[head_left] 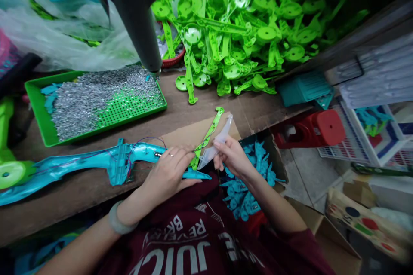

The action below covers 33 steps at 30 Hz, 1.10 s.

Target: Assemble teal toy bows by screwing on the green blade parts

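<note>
My left hand [172,167] rests closed over the end of a long blue plastic shell [74,161], which lies along the bench edge with thin wires running in it. A slim green plastic piece [211,131] sticks up past that hand's fingertips, its lower end at the shell. Between thumb and fingers, my right hand [232,157] pinches a translucent white plastic piece [224,131], tilted right beside the green one. A round green part [14,174] sits at the shell's far left end. My left fingers hide part of the shell.
A green tray [41,124] of small metal screws lies behind the shell. Above it hangs a dark screwdriver-like tool [138,21]. Green plastic parts [232,38] are heaped at the back. Blue parts [245,189] fill a box below, near a red stool [309,129].
</note>
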Available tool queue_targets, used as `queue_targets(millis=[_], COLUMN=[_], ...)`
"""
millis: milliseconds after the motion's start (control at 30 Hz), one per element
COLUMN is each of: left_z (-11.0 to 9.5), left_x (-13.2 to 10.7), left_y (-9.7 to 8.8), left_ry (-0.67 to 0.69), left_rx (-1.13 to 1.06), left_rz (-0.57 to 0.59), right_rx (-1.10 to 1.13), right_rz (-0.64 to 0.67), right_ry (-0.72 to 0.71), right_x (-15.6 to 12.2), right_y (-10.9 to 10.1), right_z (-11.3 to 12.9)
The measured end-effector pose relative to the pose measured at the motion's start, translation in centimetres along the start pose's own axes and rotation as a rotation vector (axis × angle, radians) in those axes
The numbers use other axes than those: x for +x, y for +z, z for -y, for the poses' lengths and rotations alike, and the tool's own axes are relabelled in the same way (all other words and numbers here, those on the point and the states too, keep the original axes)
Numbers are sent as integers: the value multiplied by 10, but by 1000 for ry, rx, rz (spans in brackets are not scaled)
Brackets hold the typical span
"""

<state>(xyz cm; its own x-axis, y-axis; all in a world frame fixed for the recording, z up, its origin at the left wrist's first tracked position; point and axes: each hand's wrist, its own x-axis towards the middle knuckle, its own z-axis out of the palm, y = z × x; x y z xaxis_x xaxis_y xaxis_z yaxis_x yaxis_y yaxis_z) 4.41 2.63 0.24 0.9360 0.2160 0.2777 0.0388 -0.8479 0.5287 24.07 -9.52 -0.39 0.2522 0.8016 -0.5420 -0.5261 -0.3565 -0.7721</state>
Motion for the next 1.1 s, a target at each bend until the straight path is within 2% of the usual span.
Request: queue_targets(millis=[167,267,367,400,467,533,700,767,867,900,933,967,1000,1033,1100], left_z=[0,0,0,1,2,3,1,1,5,7,10,13,16,19,25], left_x=[0,-2,-4,-4,-4,-5,-6,-8,-10,-11,-12,-13,-14,-15,-16], left_y=[1,3,5,5,6,7,9,11,15,17,19,21,24,27,35], left_ry=[10,44,86,95,103,102,59,40,44,58,72,82,96,122,182], left_rx=[31,111,181,183,163,136,105,102,129,145,163,184,207,230,283], left_rz=[0,32,39,34,27,17,0,-28,-77,-85,-86,-84,-87,-101,-162], right_rx=[-159,-404,-914,-1098,-1410,-1595,-1666,-1646,-1549,-1503,-1469,-1457,-1486,-1561,-1756], right_rz=[-37,-174,-488,-548,-526,-444,-480,-415,-79,-24,-32,-151,-356,-496,-513], right_ry=[-12,-44,-328,-440,-600,-666,-687,-717,-833,-890,-946,-993,-1037,-1016,-790], right_x=[3,0,-4,-4,-1,8,25,20,11,14,20,31,46,63,102], right_y=[10,15,14,12,6,-2,-11,-10,-8,-7,-5,-3,-1,1,3], right_z=[-1,-1,3,5,10,14,18,29,73,95,122,150,180,211,267])
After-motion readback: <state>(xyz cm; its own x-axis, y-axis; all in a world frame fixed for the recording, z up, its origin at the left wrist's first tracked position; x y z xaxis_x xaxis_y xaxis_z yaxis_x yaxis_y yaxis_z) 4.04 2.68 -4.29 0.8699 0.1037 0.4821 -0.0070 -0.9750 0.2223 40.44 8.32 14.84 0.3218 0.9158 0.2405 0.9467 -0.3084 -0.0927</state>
